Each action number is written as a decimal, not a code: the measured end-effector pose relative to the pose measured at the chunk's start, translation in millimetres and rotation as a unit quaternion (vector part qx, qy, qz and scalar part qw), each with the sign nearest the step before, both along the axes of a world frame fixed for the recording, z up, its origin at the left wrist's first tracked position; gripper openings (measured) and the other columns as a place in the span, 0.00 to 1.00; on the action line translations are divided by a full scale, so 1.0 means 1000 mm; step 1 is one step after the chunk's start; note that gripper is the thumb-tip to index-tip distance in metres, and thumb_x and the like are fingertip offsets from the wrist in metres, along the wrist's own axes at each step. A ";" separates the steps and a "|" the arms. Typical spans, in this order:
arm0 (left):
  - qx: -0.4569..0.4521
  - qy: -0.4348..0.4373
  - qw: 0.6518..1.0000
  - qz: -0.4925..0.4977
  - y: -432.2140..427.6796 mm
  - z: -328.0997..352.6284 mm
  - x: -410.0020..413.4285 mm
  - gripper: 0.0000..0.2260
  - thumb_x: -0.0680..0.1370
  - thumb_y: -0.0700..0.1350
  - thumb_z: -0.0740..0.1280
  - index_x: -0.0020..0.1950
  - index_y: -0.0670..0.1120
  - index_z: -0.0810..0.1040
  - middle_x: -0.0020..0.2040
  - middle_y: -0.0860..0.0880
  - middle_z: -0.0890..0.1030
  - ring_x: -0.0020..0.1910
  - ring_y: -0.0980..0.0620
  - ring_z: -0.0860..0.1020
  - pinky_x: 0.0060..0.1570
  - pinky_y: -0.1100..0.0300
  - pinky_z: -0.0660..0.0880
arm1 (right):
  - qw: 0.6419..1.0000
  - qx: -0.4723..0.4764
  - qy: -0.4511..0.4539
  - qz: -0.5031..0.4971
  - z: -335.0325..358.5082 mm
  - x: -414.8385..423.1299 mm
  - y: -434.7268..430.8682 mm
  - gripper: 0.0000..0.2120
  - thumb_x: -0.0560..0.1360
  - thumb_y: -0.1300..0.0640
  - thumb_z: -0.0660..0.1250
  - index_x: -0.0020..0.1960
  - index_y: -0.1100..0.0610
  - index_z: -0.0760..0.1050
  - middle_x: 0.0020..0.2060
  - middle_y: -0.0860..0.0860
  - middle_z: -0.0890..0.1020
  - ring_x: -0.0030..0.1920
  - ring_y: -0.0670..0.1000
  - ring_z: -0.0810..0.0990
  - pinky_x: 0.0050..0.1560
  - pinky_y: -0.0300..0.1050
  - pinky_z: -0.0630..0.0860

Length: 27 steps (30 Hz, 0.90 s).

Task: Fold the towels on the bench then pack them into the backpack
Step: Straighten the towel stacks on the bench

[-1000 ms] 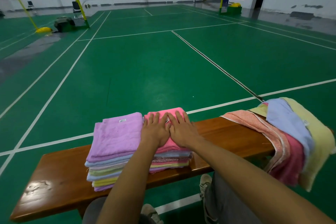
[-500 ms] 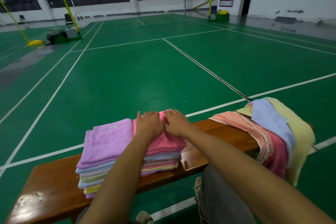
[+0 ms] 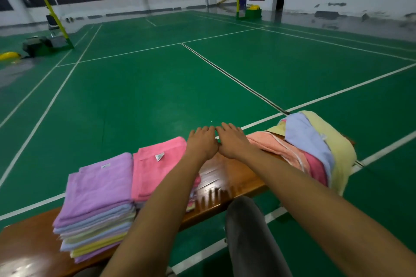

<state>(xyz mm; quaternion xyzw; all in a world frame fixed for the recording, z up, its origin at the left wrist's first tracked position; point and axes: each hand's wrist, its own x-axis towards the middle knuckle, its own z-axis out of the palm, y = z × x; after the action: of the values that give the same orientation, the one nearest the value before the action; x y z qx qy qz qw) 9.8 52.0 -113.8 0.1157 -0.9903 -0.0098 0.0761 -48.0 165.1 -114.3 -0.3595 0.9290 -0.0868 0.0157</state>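
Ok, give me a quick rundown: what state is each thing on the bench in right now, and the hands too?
purple-topped stack: folded, piled on the bench.
pink-topped stack: folded, beside the purple-topped stack, tag showing on top.
unfolded towels: loose heap draped over the bench's right end.
bench: wooden, bare between the stacks and the heap.
left hand: open, holding nothing.
right hand: open, holding nothing, beside the heap.

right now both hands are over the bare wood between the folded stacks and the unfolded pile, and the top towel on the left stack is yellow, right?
Not quite. The head view shows the folded top towel on the left stack is lilac, not yellow. The rest holds: left hand and right hand are over the brown wooden bench.
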 end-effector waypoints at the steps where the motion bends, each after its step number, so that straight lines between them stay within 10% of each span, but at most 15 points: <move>1: 0.001 -0.005 1.000 -0.007 0.008 0.000 -0.007 0.15 0.79 0.50 0.62 0.64 0.45 0.73 0.64 0.43 0.78 0.64 0.41 0.75 0.63 0.48 0.68 | 1.000 0.000 -0.005 -0.009 -0.002 -0.006 0.008 0.27 0.81 0.50 0.60 0.77 0.56 0.62 0.78 0.58 0.61 0.78 0.60 0.59 0.77 0.59 0.58; 19: 0.110 -0.110 0.985 -0.073 0.123 -0.080 -0.111 0.19 0.83 0.51 0.57 0.73 0.48 0.69 0.68 0.44 0.76 0.63 0.42 0.76 0.60 0.46 0.73 | 0.986 0.051 -0.077 -0.140 -0.087 -0.106 0.125 0.26 0.82 0.48 0.60 0.78 0.52 0.60 0.79 0.56 0.60 0.79 0.62 0.58 0.77 0.60 0.58; 27: 0.328 -0.134 0.935 0.005 0.147 -0.124 -0.146 0.12 0.81 0.46 0.62 0.64 0.47 0.74 0.59 0.45 0.82 0.52 0.46 0.79 0.54 0.50 0.80 | 0.973 0.059 -0.118 -0.187 -0.122 -0.140 0.144 0.21 0.82 0.49 0.61 0.72 0.52 0.65 0.77 0.60 0.63 0.76 0.63 0.61 0.75 0.59 0.61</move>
<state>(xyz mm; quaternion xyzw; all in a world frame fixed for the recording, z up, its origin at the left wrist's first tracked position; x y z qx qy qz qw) -136.3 199.4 -237.5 0.1390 -0.9327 -0.3177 -0.0991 -188.1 309.5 -236.8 -0.1650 0.9748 -0.0747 0.1302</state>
